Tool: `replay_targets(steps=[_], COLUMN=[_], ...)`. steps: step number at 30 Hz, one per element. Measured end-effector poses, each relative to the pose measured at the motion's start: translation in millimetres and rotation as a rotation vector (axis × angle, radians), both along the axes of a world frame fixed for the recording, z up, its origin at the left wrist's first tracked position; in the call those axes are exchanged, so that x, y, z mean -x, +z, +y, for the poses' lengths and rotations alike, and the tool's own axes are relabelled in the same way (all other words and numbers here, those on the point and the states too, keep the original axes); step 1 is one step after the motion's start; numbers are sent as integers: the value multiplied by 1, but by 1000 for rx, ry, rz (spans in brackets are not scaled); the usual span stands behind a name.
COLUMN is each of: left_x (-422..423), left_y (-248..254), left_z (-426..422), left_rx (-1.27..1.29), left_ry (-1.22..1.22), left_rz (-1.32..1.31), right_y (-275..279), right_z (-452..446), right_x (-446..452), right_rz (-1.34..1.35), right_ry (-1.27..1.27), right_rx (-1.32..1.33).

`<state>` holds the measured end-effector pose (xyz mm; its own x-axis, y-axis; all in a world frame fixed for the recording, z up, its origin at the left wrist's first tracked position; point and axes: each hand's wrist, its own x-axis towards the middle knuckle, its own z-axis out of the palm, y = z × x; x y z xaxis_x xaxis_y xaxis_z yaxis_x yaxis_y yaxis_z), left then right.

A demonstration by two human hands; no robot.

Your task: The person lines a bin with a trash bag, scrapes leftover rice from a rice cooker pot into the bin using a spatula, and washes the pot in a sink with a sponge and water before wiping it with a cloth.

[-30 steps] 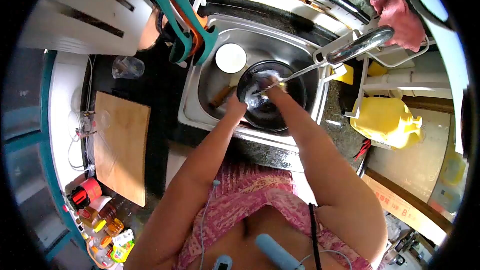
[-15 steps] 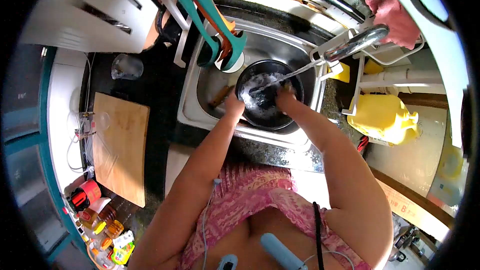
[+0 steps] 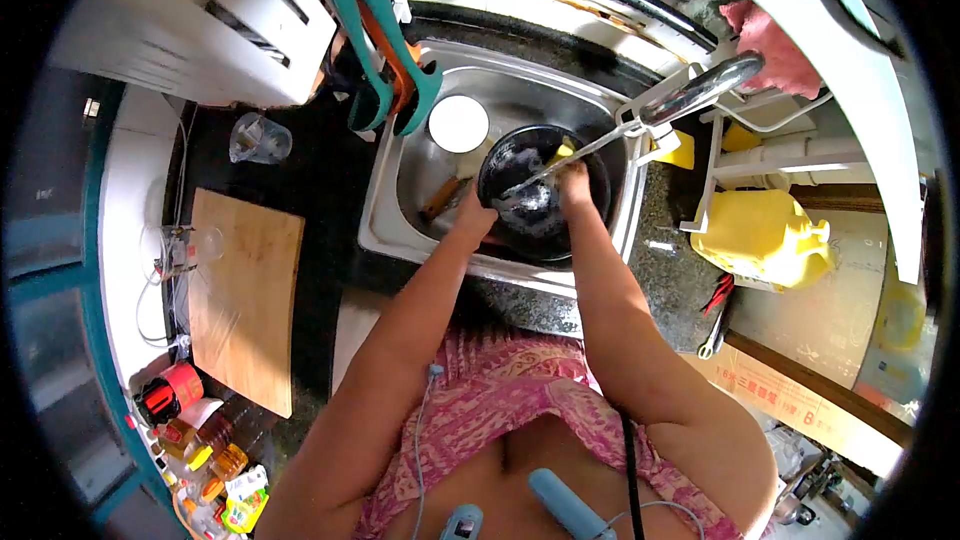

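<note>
A black round pan [image 3: 530, 235] with suds inside sits tilted in the steel sink [image 3: 378, 210]. My left hand [image 3: 474, 212] is closed on its left rim. Inside the pan, near the upper right wall, my right hand [image 3: 574, 186] grips a yellow sponge [image 3: 565, 149]; the fingertips are partly hidden. Water from the faucet [image 3: 705, 90] streams down into the pan. To the upper left of the pan, a white bowl [image 3: 459, 124] lies in the sink. A brown wooden handle [image 3: 440, 199] shows beside my left hand; the rest of that item is hidden.
Teal and orange utensils [image 3: 385, 50] hang over the sink's left corner. Left on the counter are a cutting board [image 3: 245, 300] and a clear cup [image 3: 260, 139]. A yellow jug [image 3: 762, 237] and red-handled scissors [image 3: 718, 300] are at the right.
My right hand has moved up along the pan's inner wall, and the yellow sponge now shows. The view has shifted, so the hanging utensils no longer cover the white bowl.
</note>
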<state>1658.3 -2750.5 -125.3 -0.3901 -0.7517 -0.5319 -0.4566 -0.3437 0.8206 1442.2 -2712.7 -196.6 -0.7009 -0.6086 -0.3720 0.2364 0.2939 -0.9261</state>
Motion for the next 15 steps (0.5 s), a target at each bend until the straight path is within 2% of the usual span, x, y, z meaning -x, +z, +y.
replay_targets(steps=[1, 2, 3, 4, 5, 6, 8, 9, 10, 11, 13, 14, 15], left_x=[2, 2, 1, 1, 2, 3, 3, 2, 0, 1, 2, 2, 5], left_y=[4, 7, 10, 14, 18, 19, 3, -3, 18, 15, 1, -8, -8], left_z=[-2, -2, -2, -2, -2, -1, -1, -1, 1, -1, -1, 5, -1], left_rx=[0, -52, -104, -108, -38, 32, 60, 87, 29, 29, 6, 239, 243], left_ry=[1, 39, 76, 79, 55, 31, 33, 30, 40, 38, 24, 42, 44], left_rz=[4, -24, -53, -53, -89, -124, -94, -64, -55, -59, -106, -3, 4], right_y=[-23, -46, -27, -21, -27, -45, -86, -76, -65, -43, 15, 44, 26], right_z=[23, 45, 53, 55, 52, 41, 10, -11, -33, -40, -19, -1, 19], right_x=[-3, -6, -21, -39, -61, -81, -102, -87, -72, -46, -26, -38, -44], right_rz=[675, 1536, 1464, 1187, 997, 914, 971, 957, 939, 910, 532, 222, 712], right_ry=[584, 924, 1122, 1124, 1047, 900, 612, 699, 784, 826, 700, 484, 900], right_rx=[-425, -685, -803, -869, -897, -887, -828, -803, -775, -782, -808, -854, -922])
